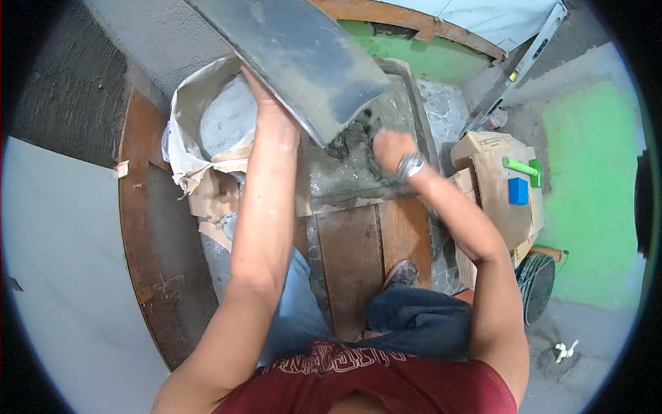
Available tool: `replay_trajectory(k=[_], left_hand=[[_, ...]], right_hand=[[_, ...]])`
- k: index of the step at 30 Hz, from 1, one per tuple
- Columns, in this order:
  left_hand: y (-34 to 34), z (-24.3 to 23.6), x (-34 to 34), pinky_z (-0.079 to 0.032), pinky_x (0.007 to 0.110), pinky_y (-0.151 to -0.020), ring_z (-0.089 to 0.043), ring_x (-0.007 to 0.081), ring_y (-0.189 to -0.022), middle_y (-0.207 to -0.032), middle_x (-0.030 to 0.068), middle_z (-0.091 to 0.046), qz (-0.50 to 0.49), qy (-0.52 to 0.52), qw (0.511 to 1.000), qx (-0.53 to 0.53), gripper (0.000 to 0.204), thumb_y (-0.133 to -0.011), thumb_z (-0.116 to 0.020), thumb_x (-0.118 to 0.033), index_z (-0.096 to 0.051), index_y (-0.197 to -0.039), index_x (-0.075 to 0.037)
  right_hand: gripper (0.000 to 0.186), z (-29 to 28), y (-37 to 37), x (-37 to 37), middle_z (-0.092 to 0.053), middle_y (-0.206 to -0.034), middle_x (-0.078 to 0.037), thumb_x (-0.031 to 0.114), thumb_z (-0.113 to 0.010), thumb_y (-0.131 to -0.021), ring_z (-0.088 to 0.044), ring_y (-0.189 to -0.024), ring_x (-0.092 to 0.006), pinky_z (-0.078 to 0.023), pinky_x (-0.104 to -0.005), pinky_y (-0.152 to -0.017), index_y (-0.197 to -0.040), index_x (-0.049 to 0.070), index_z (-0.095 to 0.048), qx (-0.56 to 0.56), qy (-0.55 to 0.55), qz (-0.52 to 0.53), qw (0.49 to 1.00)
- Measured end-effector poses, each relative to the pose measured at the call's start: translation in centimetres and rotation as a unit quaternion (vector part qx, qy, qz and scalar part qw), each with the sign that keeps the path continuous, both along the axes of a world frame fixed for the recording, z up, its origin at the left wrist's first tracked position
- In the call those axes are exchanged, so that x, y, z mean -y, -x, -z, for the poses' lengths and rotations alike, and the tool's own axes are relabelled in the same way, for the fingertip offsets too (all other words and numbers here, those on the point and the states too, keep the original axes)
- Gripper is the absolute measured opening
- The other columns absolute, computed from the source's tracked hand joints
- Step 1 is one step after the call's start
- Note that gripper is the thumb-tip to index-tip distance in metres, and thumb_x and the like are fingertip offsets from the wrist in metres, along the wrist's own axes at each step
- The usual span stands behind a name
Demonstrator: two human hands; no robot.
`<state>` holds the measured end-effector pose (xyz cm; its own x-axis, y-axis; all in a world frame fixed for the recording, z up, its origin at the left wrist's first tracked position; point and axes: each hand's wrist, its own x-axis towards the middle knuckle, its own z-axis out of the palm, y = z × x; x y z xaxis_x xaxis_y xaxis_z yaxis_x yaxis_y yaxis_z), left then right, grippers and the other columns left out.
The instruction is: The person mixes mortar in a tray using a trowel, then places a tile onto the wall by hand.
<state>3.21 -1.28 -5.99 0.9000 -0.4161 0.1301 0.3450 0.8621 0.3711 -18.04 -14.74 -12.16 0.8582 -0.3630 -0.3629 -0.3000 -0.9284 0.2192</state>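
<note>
A long grey rectangular tile (303, 62) is held tilted over a shallow mixing tray (422, 110). My left hand (267, 100) supports it along the near left edge, its fingers partly hidden behind the tile. Close to the tile's lower end, my right hand (393, 148) is closed and slightly blurred, a silver bracelet on its wrist. What it grips, if anything, is hidden. Dark wet mortar (355, 141) lies in the tray, beside the right hand and under the tile's end.
An open bag of grey powder (224, 117) stands left of the tray. Cardboard boxes (496, 186) on the right carry a blue block (518, 191) and a green tool (527, 169). A spirit level (524, 62) leans behind them. Wooden planks (349, 262) lie below the tray.
</note>
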Motion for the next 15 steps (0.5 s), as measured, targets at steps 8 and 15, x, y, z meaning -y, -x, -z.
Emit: replay_trajectory(k=[8, 15], left_hand=[[-2.2, 0.6, -2.7, -0.058, 0.045, -0.087, -0.064, 0.0296, -0.106, -0.119, 0.0124, -0.063, 0.031, 0.076, 0.991, 0.104, 0.061, -0.095, -0.051, -0.056, -0.054, -0.132, -0.008], [-0.3, -1.0, -2.2, -0.052, 0.049, -0.099, -0.058, 0.0326, -0.118, -0.131, 0.0124, -0.059, 0.095, 0.153, 0.977, 0.115, 0.075, -0.089, -0.051, -0.068, -0.051, -0.138, -0.012]], right_hand=[[0.031, -7.1, 1.5, 7.4, -0.072, -0.104, -0.023, 0.026, -0.064, -0.084, -0.071, -0.099, -0.0376, -0.058, -0.0458, -0.084, -0.102, 0.003, -0.074, -0.032, -0.036, 0.052, 0.997], [0.023, 7.1, 2.1, 10.3, -0.072, -0.097, -0.024, 0.022, -0.064, -0.082, -0.072, -0.092, -0.0362, -0.058, -0.0461, -0.078, -0.094, 0.005, -0.074, 0.097, 0.0, 0.031, 0.995]])
